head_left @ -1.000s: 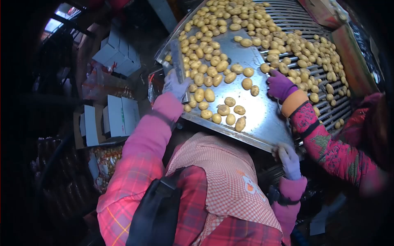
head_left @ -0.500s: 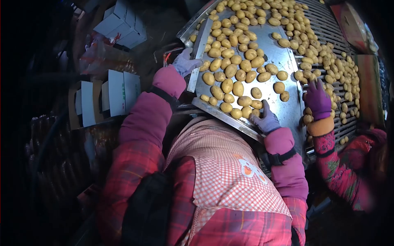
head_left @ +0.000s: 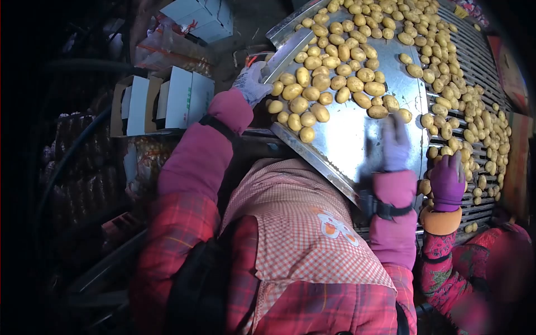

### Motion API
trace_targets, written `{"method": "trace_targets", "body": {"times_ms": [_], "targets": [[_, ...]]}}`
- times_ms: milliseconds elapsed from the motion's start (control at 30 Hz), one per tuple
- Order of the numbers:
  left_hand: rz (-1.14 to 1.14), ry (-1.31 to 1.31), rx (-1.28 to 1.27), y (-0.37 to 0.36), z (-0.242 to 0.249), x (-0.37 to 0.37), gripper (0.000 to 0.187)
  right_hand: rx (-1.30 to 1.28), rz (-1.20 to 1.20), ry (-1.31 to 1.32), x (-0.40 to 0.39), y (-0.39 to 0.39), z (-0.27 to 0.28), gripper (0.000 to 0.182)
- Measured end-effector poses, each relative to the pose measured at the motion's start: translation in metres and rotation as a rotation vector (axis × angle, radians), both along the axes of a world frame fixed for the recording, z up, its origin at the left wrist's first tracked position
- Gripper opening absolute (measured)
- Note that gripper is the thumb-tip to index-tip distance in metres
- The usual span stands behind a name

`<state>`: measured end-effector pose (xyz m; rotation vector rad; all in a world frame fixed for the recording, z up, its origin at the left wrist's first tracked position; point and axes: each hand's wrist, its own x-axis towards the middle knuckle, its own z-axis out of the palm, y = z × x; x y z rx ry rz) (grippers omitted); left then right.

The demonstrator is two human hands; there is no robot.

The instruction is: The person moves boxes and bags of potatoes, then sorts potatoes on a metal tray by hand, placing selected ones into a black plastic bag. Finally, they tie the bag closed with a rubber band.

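Many yellow potatoes [head_left: 338,82] lie on a sloping metal tray [head_left: 352,148]. My left hand [head_left: 253,82], in a pale glove, is at the near end of the tray's raised side wall [head_left: 287,56], its fingers closed on the metal edge and partly hidden. Over the right part of the tray, my right hand [head_left: 395,144] is smeared by motion. Its gloved fingers stretch away from me, fingertips beside a potato [head_left: 377,111] at the edge of the pile. Below that hand, bare metal shows along the front rim [head_left: 318,159].
A slatted rack [head_left: 474,50] carrying more potatoes runs along the tray's right side. A co-worker's purple-gloved hand [head_left: 448,181] rests by it. On the left stand open cartons [head_left: 187,100], with a clear plastic bag [head_left: 176,50] behind them.
My right hand has moved from the front rim up and right across the tray. Potatoes along the front rim have shifted away to the left. The whole view has shifted slightly.
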<state>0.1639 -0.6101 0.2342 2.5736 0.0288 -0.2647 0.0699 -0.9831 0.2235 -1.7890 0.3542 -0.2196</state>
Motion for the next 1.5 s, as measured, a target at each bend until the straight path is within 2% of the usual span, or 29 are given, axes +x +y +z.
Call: {"method": "trace_targets", "body": {"times_ms": [33,67,167,200,267,300,367,400,500,533,567,633,733,767,833,900,967,1033,1067,1100,1133,1167,1200,1233,1300,1367,1433,1467,1500], "targets": [[-0.003,-0.089,0.025,-0.001,-0.004,-0.002,0.077,0.125,-0.133,0.142,-0.001,-0.017,0.031,0.037],[-0.001,-0.088,0.021,-0.003,-0.001,-0.003,0.077,-0.576,-0.126,-0.176,-0.001,-0.045,0.024,0.037],[-0.018,-0.045,-0.018,-0.007,0.005,-0.009,0.078,-0.923,-0.028,-0.205,0.008,-0.072,-0.009,0.047],[-0.039,-0.061,-0.08,-0.003,-0.003,-0.01,0.077,-0.725,0.022,-0.153,0.01,-0.057,-0.015,0.053],[-0.018,-0.037,-0.284,0.006,-0.021,-0.008,0.076,-0.71,0.047,-0.117,0.024,-0.032,-0.022,0.059],[-0.016,-0.046,-0.287,0.001,-0.009,-0.011,0.076,-0.721,0.094,-0.085,0.032,-0.02,-0.024,0.06],[0.017,0.018,-0.29,-0.005,0.012,-0.018,0.074,-0.772,0.058,-0.185,0.037,0.017,-0.026,0.061],[-0.017,-0.062,-0.213,0.001,0.006,-0.019,0.072,-0.754,0.137,-0.152,0.038,0.027,-0.02,0.062],[-0.013,-0.186,-0.204,0.008,0.01,-0.017,0.071,-0.59,0.348,-0.21,0.042,0.041,-0.011,0.06],[0.086,-0.025,-0.337,0.009,0.015,-0.017,0.073,-0.514,0.399,-0.312,0.052,0.034,-0.006,0.056],[0.091,-0.029,-0.341,0.011,0.017,-0.009,0.073,-0.356,0.35,-0.195,0.064,0.026,0.002,0.051],[0.046,-0.102,-0.04,0.017,0.015,0.0,0.073,-0.537,0.246,-0.266,0.104,0.001,0.006,0.05],[0.082,-0.078,0.031,0.012,0.017,0.011,0.073,-0.76,0.247,-0.184,0.167,-0.01,-0.012,0.057],[0.085,-0.07,0.034,0.014,0.013,0.01,0.073,-0.655,0.265,-0.106,0.182,-0.004,-0.019,0.061],[0.012,-0.224,-0.051,0.016,0.0,0.008,0.072,-0.649,0.383,-0.141,0.183,0.029,-0.02,0.067],[-0.011,-0.249,-0.072,0.018,-0.006,0.004,0.071,-0.549,0.579,-0.153,0.176,0.046,-0.017,0.07],[0.019,-0.177,-0.106,0.017,-0.002,0.003,0.071,-0.58,0.729,-0.219,0.163,0.06,-0.006,0.067],[0.023,-0.198,-0.128,0.022,-0.005,0.003,0.071,-0.526,0.907,-0.113,0.175,0.057,0.01,0.062],[0.023,-0.188,-0.143,0.026,-0.008,0.001,0.071,-0.387,0.825,-0.174,0.191,0.056,0.019,0.057],[0.023,-0.174,-0.155,0.029,-0.009,0.0,0.072,-0.489,0.697,-0.201,0.219,0.056,0.039,0.052],[0.03,-0.14,-0.175,0.029,-0.006,-0.001,0.071,-0.567,0.566,-0.235,0.261,0.037,0.008,0.05],[0.038,-0.127,-0.173,0.027,-0.003,-0.006,0.071,-0.94,0.403,-0.285,0.281,0.032,0.01,0.056],[0.047,-0.151,-0.204,0.024,0.0,-0.008,0.071,-1.113,0.405,-0.044,0.301,0.039,0.012,0.063],[0.054,-0.182,-0.233,0.022,0.003,-0.009,0.071,-1.264,0.45,0.085,0.304,0.045,0.01,0.067],[0.098,-0.153,-0.257,0.021,0.006,-0.01,0.07,-1.15,0.515,-0.112,0.296,0.065,-0.007,0.067],[0.129,-0.17,-0.291,0.022,-0.003,-0.012,0.069,-1.208,0.61,-0.213,0.271,0.075,0.003,0.061],[0.193,-0.2,-0.505,0.025,-0.014,-0.01,0.07,-0.924,1.068,-0.216,0.264,0.072,0.024,0.055],[0.212,-0.186,-0.506,0.024,-0.013,-0.009,0.07,-0.665,1.095,-0.151,0.276,0.075,0.035,0.048],[0.201,-0.184,-0.467,0.023,-0.006,-0.006,0.07,-0.476,0.882,-0.053,0.295,0.077,0.039,0.041]]}}
